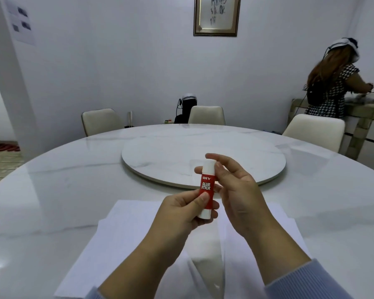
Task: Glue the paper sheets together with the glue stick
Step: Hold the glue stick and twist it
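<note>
A: Left hand (183,209)?
B: Thumb and fingers curled round the lower red body of the glue stick (207,188), held upright above the paper sheets (125,231).

A: Right hand (233,190)?
B: Fingers curled about the white cap end of the glue stick, forefinger over the top, thumb at the side.

A: Pose?
B: Both forearms reach in over the paper sheets, pale blue sleeves at the wrists.

A: Sheets?
B: Flat on the marble table (52,190), on the near side of the turntable (203,156), overlapping.

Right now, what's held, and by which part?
The glue stick: left hand grips its lower red body, right hand pinches the white cap on top.
</note>
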A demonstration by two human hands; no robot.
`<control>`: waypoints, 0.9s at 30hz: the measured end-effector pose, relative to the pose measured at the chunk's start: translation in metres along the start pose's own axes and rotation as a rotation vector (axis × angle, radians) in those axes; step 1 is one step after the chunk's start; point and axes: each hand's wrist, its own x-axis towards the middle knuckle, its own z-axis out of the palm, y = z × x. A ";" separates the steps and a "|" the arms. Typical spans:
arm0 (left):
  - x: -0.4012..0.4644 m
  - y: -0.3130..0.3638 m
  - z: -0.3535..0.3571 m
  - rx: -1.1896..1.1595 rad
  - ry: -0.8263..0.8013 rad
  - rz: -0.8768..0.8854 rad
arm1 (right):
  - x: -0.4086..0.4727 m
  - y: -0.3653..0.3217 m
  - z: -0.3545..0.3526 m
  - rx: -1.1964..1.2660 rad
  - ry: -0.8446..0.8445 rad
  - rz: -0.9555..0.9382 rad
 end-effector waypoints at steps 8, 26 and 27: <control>-0.001 0.002 -0.001 0.002 0.009 0.004 | 0.000 -0.001 -0.001 -0.040 0.014 -0.002; -0.001 0.001 -0.001 0.027 0.016 0.007 | -0.004 -0.007 0.001 -0.102 0.057 -0.030; -0.001 0.001 -0.001 0.026 0.016 0.006 | -0.004 -0.007 0.000 -0.105 0.051 -0.025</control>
